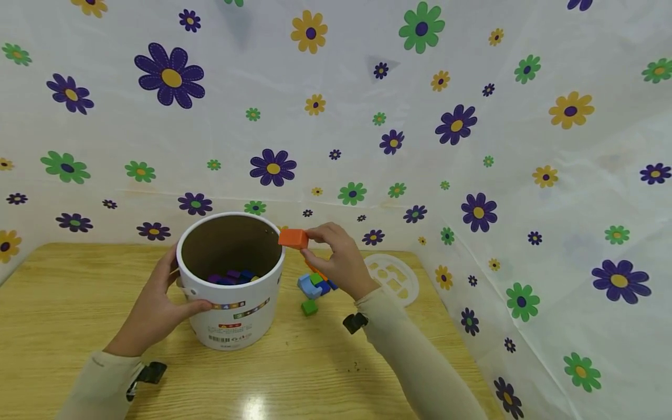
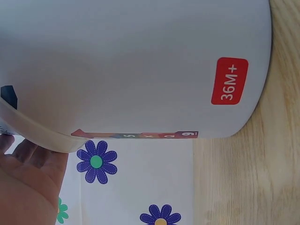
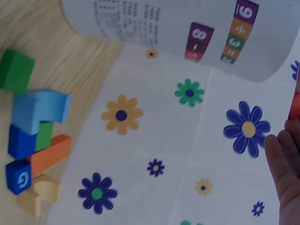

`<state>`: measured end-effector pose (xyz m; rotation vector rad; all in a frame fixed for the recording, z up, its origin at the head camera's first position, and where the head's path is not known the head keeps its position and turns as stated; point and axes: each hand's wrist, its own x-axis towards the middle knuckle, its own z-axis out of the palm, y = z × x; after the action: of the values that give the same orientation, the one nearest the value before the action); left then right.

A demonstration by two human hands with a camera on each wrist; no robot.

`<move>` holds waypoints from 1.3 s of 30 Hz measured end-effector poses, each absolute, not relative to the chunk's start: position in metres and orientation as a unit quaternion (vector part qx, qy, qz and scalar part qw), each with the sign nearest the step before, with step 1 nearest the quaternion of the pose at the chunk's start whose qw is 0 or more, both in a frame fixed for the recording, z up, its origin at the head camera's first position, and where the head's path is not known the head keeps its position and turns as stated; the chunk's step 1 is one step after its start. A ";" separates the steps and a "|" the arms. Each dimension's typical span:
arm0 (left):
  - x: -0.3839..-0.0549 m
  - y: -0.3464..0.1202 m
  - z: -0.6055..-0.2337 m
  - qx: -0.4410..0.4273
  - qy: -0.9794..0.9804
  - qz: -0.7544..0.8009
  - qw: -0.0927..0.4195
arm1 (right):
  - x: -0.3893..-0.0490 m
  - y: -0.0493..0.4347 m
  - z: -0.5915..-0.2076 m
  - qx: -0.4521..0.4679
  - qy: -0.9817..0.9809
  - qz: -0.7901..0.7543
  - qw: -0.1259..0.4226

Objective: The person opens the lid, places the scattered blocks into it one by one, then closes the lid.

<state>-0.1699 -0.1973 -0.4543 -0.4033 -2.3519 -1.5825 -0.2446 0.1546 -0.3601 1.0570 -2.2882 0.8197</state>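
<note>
A white bucket (image 1: 236,312) with printed labels stands on the wooden table, its mouth facing up. Several purple, blue and yellow blocks (image 1: 233,276) lie at its bottom. My left hand (image 1: 157,297) holds the bucket's left side, thumb across the front and fingers round the wall; in the left wrist view they lie by the pale handle (image 2: 51,140). Between thumb and fingers my right hand (image 1: 338,256) pinches an orange rectangular block (image 1: 293,238) at the bucket's right rim. In the right wrist view only a sliver of this block (image 3: 294,105) shows.
Right of the bucket lies a cluster of loose blocks: a light blue arch block (image 3: 42,108), a green block (image 3: 16,70), an orange bar (image 3: 50,154) and a beige arch (image 3: 46,188). Behind my right wrist is a white cut-out lid (image 1: 412,283). Flower-patterned sheeting (image 1: 346,70) borders the table.
</note>
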 end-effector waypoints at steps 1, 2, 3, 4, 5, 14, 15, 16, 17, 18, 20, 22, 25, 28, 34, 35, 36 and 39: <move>-0.170 -0.197 -0.454 -0.139 -0.813 -0.547 0.139 | -0.244 0.150 -0.358 0.392 -0.835 0.301 0.243; -0.170 -0.197 -0.454 -0.139 -0.814 -0.547 0.139 | -0.243 0.146 -0.356 0.397 -0.832 0.301 0.244; -0.169 -0.197 -0.454 -0.139 -0.814 -0.546 0.140 | -0.243 0.142 -0.355 0.401 -0.831 0.299 0.244; -0.169 -0.197 -0.454 -0.140 -0.814 -0.546 0.140 | -0.243 0.138 -0.353 0.404 -0.831 0.295 0.244; -0.169 -0.197 -0.454 -0.139 -0.814 -0.546 0.141 | -0.242 0.134 -0.351 0.409 -0.830 0.291 0.243; -0.169 -0.197 -0.454 -0.137 -0.814 -0.547 0.138 | -0.241 0.103 -0.349 0.460 -0.819 0.274 0.206; -0.169 -0.197 -0.454 -0.136 -0.814 -0.547 0.138 | -0.241 0.101 -0.350 0.464 -0.818 0.276 0.199; -0.169 -0.197 -0.455 -0.136 -0.815 -0.547 0.137 | -0.241 0.100 -0.351 0.466 -0.817 0.280 0.192; -0.169 -0.197 -0.455 -0.135 -0.815 -0.546 0.137 | -0.241 0.098 -0.352 0.467 -0.817 0.283 0.185; -0.169 -0.197 -0.455 -0.135 -0.816 -0.546 0.137 | -0.242 0.097 -0.352 0.468 -0.816 0.288 0.179; -0.169 -0.197 -0.456 -0.136 -0.816 -0.545 0.136 | -0.242 0.097 -0.353 0.469 -0.814 0.300 0.168; -0.169 -0.197 -0.456 -0.137 -0.816 -0.544 0.137 | -0.242 0.097 -0.353 0.468 -0.812 0.311 0.158; -0.170 -0.198 -0.455 -0.138 -0.816 -0.544 0.136 | -0.241 0.100 -0.354 0.464 -0.812 0.324 0.144; -0.170 -0.198 -0.453 -0.136 -0.817 -0.544 0.136 | -0.241 0.104 -0.355 0.459 -0.813 0.330 0.137; -0.169 -0.198 -0.452 -0.134 -0.816 -0.546 0.136 | -0.242 0.118 -0.360 0.460 -0.808 0.346 0.130; -0.169 -0.198 -0.452 -0.135 -0.816 -0.546 0.136 | -0.242 0.122 -0.361 0.458 -0.807 0.348 0.129; -0.169 -0.198 -0.452 -0.135 -0.815 -0.546 0.136 | -0.243 0.127 -0.363 0.457 -0.808 0.350 0.128; -0.169 -0.198 -0.453 -0.136 -0.816 -0.546 0.135 | -0.244 0.143 -0.373 0.444 -0.818 0.346 0.119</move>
<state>-0.1689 -0.1978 -0.4534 -0.3941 -2.3630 -1.5812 -0.2442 0.1427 -0.3731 1.2983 -2.3905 1.0125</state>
